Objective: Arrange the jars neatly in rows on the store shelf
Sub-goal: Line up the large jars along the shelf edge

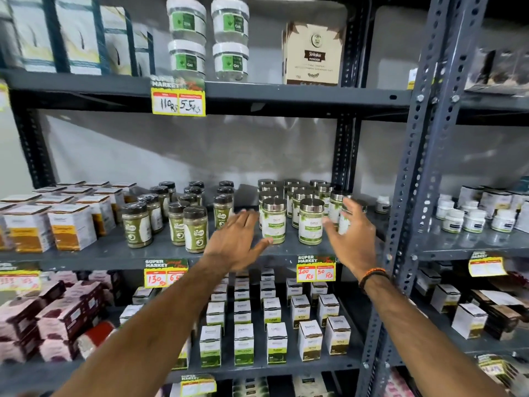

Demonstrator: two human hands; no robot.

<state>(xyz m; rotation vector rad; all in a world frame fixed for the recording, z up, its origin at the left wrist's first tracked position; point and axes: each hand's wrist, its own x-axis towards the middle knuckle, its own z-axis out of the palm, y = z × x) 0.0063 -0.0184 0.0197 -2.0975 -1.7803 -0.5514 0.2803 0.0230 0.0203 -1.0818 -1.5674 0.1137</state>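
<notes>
Several silver-lidded jars with green and white labels stand in rows on the middle shelf (160, 253); the two front ones are a left jar (274, 220) and a right jar (311, 221). My left hand (239, 242) is spread open just left of the front left jar, its thumb near the jar's base. My right hand (353, 234) is open to the right of the group, fingers curved in front of a jar (345, 223) at the right end, which it partly hides. Neither hand grips a jar.
Dark-lidded jars of green powder (136, 224) stand left of my left hand, with white and orange boxes (71, 226) further left. A slotted steel upright (412, 179) rises right of my right hand. Small white tubs (475, 220) sit on the neighbouring shelf. White boxes (276, 342) fill the shelf below.
</notes>
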